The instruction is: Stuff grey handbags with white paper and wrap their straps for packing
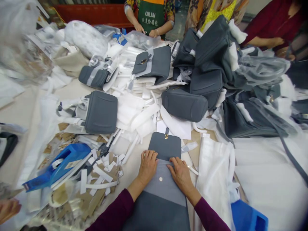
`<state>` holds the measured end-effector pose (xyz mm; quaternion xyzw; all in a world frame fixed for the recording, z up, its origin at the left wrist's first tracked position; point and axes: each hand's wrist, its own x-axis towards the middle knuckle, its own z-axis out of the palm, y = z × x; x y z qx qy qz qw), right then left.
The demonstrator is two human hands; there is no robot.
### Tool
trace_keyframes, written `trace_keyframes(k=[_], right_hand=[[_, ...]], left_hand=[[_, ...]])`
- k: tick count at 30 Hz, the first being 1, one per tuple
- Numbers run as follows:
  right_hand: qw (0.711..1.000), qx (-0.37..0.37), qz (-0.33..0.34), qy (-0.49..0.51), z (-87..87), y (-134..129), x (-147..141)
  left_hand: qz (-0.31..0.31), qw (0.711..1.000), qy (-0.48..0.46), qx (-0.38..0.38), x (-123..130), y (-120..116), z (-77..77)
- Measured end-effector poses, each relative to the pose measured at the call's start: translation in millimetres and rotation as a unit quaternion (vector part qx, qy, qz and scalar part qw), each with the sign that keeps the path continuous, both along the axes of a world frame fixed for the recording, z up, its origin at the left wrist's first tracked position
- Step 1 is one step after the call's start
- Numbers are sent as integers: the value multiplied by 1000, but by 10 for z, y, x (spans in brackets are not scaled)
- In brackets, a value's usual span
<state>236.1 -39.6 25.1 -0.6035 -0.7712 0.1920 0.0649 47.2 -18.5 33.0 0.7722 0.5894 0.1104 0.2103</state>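
A long dark grey leather bag piece [166, 205] runs away from me down the middle of the table. At its far end is a rounded flap [166, 147] with a gold clasp and short strap. A lighter grey lining with a small white round dot shows between my arms. My left hand [148, 165] grips the left edge of the piece just below the flap, fingers bent over it. My right hand [180, 173] holds the right edge at the same height, thumb inward on the lining. The undersides of both hands' fingers are hidden.
Finished-looking grey handbags [211, 48] pile up at back right. A small grey bag [102, 112] lies left, above a blue tape dispenser [64, 160] and paper scraps [98, 183]. Another blue dispenser [250, 215] sits right. Co-workers' hands [146, 30] show at the far side.
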Motion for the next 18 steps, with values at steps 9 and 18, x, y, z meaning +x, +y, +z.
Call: trace_keyframes(k=[9, 18], right_hand=[[998, 12, -12, 64, -131, -66, 52], [995, -18, 67, 71, -58, 109, 233]], left_hand=[[-102, 993, -27, -50, -88, -57, 14], [-90, 991, -58, -77, -135, -41, -1]])
